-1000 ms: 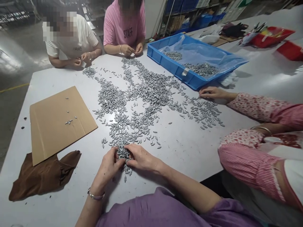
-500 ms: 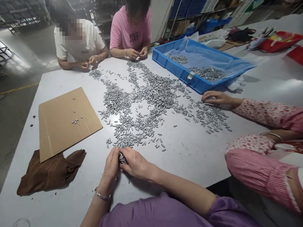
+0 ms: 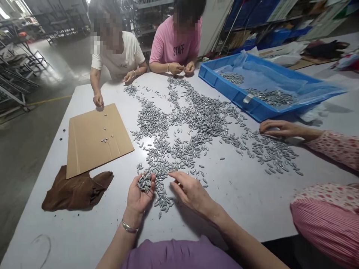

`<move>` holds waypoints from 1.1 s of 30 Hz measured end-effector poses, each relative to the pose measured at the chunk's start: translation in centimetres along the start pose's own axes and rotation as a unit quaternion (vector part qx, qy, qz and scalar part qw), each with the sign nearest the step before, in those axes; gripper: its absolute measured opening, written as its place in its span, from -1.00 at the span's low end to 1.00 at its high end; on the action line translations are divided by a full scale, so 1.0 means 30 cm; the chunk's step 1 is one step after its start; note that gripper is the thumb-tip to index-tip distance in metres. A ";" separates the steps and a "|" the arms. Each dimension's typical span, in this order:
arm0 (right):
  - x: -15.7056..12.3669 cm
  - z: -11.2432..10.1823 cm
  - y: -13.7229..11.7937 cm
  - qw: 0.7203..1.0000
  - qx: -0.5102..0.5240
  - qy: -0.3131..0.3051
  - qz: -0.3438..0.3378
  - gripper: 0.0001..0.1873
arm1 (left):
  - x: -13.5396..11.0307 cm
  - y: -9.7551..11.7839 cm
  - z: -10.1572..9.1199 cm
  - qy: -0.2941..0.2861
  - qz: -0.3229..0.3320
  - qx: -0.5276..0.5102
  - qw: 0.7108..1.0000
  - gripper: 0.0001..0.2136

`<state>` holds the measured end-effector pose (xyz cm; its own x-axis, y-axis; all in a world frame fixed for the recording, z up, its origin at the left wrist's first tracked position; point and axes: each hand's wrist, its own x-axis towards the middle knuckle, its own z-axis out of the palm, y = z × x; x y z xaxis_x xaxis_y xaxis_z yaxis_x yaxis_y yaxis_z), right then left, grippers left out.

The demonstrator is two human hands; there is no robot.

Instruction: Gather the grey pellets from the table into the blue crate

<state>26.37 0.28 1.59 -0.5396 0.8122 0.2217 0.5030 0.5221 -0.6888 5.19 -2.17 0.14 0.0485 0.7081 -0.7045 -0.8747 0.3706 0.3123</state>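
Note:
Small grey, spindle-shaped metal pieces (image 3: 206,119) lie spread in a large loose pile over the white table. My left hand (image 3: 141,192) is turned palm up at the near end of the pile, its fingers curled round a handful of these pieces (image 3: 144,181). To its right, my right hand (image 3: 188,190) hovers low with fingers apart and nothing seen in them. Between both hands a narrow strip of pieces (image 3: 162,198) runs toward me on the tabletop.
At left lies a cardboard sheet (image 3: 95,138) with several pieces on it, partly over a brown cloth (image 3: 75,192). A blue tray (image 3: 230,91), lined with plastic, holds more pieces. Two people sit across; a co-worker's hand (image 3: 280,129) rests by the pile at right.
My hands, earlier cupped together round pieces, have parted; the left now holds a handful palm up. A co-worker's hand has reached over to the cardboard's far edge. The view has shifted left.

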 end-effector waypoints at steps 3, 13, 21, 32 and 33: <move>-0.066 0.030 0.041 0.998 0.004 -0.058 0.028 -0.72 | 0.001 -0.008 -0.012 -0.009 -0.005 -0.080 0.997 -0.78; -0.079 0.158 -0.022 0.990 -0.016 -0.138 -0.022 -0.46 | 0.032 -0.017 -0.065 -0.088 0.010 -0.139 0.986 -0.71; -0.069 0.253 -0.057 0.985 -0.024 -0.151 -0.081 0.02 | 0.035 0.006 -0.089 -0.109 0.038 -0.144 0.983 -0.67; -0.043 0.383 -0.083 0.987 -0.096 -0.054 -0.118 -0.91 | 0.030 0.039 -0.117 -0.118 0.076 -0.120 0.983 -0.67; -0.040 0.389 -0.081 0.986 -0.101 -0.047 -0.122 -0.95 | 0.030 0.038 -0.120 -0.119 0.081 -0.111 0.983 -0.68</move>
<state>17.92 -5.00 -5.05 -0.7167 0.6332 0.2923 0.4691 0.7478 -0.4699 2.49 -3.27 -2.43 -0.0122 0.8779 -0.4787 -0.9625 0.1194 0.2436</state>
